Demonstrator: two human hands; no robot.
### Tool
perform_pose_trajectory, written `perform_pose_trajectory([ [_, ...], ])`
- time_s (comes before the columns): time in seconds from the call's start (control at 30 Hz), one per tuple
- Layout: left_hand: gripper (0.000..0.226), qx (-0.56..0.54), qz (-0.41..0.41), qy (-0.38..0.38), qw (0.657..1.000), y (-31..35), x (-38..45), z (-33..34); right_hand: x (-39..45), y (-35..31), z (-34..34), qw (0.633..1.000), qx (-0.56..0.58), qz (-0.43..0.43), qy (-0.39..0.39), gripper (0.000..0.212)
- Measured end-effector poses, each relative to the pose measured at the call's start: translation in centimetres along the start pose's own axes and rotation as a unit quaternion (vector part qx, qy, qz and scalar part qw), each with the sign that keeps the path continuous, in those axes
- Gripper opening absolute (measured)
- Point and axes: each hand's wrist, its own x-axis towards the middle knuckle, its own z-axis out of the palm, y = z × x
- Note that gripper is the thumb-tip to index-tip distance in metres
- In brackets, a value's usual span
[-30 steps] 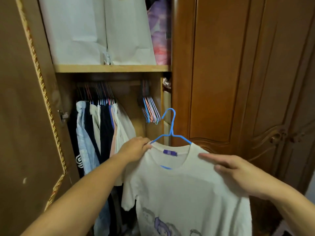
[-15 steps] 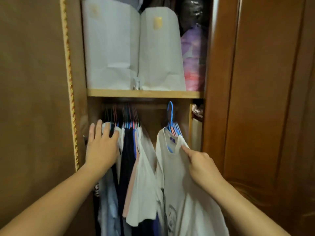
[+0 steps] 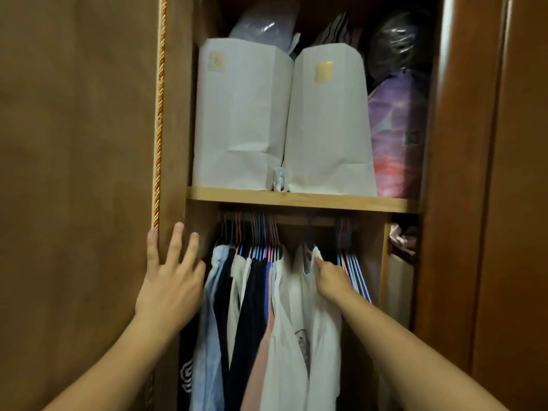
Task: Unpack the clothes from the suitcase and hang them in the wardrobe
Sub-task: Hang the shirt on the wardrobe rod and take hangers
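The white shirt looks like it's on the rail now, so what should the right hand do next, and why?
Probably let go and draw back. The right hand pinches the white shirt at its shoulder, and the shirt already hangs among the other clothes. The left hand is open near the door.

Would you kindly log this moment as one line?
stage: hanging | left hand: open, at wardrobe door edge | right hand: pinching white T-shirt collar | T-shirt: among hung clothes
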Motion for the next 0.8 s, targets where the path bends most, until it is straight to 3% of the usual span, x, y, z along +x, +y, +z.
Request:
perform_pose_trajectory([
  [0.07, 0.042, 0.010, 0.006, -0.013, 1.000, 0.2, 0.0, 0.0, 0.0, 0.3, 1.4, 0.998, 0.044, 0.002, -0.034, 0.069],
  [0.13, 0.026, 0.017, 0.007, -0.033, 0.999, 0.1, 0.0, -0.3, -0.9, 0.9, 2.8, 0.992, 0.120, 0.029, -0.001, 0.071],
  [0.2, 0.027, 0.026, -0.001, -0.039, 0.999, 0.2, 0.1, -0.4, -2.0, 1.6, 4.4, 0.982, 0.170, 0.066, 0.038, 0.065],
  [0.3, 0.029, 0.035, -0.007, -0.037, 0.999, 0.4, 0.2, -0.7, -2.5, 1.1, 5.9, 0.985, 0.158, 0.075, -0.001, 0.045],
  [0.37, 0.029, 0.044, -0.007, -0.037, 0.998, 0.4, 0.1, -0.8, -1.8, -0.9, 6.2, 0.986, 0.149, 0.075, -0.028, 0.046],
  [0.57, 0.037, 0.050, -0.002, -0.054, 0.997, 0.5, 0.2, -0.9, -1.5, -6.9, 7.8, 0.987, 0.102, -0.045, -0.117, 0.046],
  [0.73, 0.036, 0.050, -0.011, -0.052, 0.997, 0.6, 0.2, -1.0, -2.5, -2.4, 6.1, 0.949, 0.152, -0.083, -0.262, 0.080],
  [0.8, 0.034, 0.053, -0.015, -0.061, 0.997, 0.6, 0.2, -0.9, -2.9, 0.3, 5.6, 0.968, 0.090, -0.068, -0.225, 0.074],
])
